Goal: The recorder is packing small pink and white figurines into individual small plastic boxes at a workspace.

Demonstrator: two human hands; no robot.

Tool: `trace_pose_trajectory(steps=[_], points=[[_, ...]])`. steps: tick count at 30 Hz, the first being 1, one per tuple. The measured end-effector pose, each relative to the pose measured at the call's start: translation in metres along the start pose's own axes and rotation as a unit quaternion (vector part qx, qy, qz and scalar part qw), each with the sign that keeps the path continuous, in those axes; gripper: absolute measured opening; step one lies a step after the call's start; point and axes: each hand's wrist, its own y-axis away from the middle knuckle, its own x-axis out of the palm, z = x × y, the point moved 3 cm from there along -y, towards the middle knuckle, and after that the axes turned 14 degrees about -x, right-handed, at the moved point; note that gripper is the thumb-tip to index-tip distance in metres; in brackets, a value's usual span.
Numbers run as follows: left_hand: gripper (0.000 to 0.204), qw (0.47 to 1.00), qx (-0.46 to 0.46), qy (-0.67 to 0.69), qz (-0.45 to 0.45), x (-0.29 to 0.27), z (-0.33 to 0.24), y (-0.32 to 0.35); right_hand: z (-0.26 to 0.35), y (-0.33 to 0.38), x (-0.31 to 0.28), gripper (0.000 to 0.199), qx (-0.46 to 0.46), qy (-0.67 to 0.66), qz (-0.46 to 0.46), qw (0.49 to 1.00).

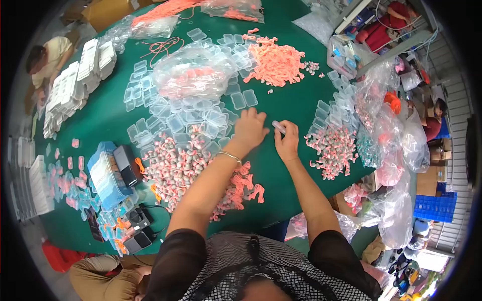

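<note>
My right hand (287, 142) is closed on a small clear plastic case (278, 126), gripped by its end; a pinkish tint shows in it. My left hand (252, 129) reaches forward with fingers apart, holding nothing I can see, just short of two flat clear cases (245, 100). Left of that wrist spreads a pile of open clear cases (186, 120). Under and beside my left forearm lies a heap of small pink-and-grey pieces that look like earplugs (170, 168). Bundled coral cords (243, 183) lie against this heap. A larger heap of coral cord bundles (276, 61) is beyond my hands.
A second heap of pink-and-grey pieces (334, 150) lies right, below more clear cases (331, 113). A bulging plastic bag (193, 75) rests on the cases. White trays (80, 83) are stacked far left. A blue box (111, 175) stands left, near a person's legs (105, 281).
</note>
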Motion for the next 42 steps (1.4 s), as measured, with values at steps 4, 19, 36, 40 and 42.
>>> trace_pose_trajectory(steps=[4, 19, 36, 40, 42], points=[[0.044, 0.994, 0.053, 0.054, -0.077, 0.008, 0.003, 0.003, 0.004, -0.002, 0.0, 0.024, 0.015, -0.013, 0.003, 1.0], [0.027, 0.715, -0.287, 0.625, 0.125, 0.006, -0.02, -0.008, 0.012, -0.008, 0.007, 0.047, 0.011, -0.1, -0.005, 0.995], [0.027, 0.965, -0.161, -0.2, 0.052, -0.173, 0.072, -0.09, 0.005, 0.001, 0.0, 0.04, -0.018, -0.046, 0.061, 0.997], [0.028, 0.959, -0.166, -0.225, 0.041, -0.171, 0.08, -0.098, 0.005, 0.001, -0.004, 0.037, -0.047, -0.03, 0.054, 0.997], [0.03, 0.96, -0.145, -0.241, 0.013, -0.161, 0.085, -0.105, 0.001, 0.002, -0.006, 0.035, -0.05, 0.0, 0.053, 0.997]])
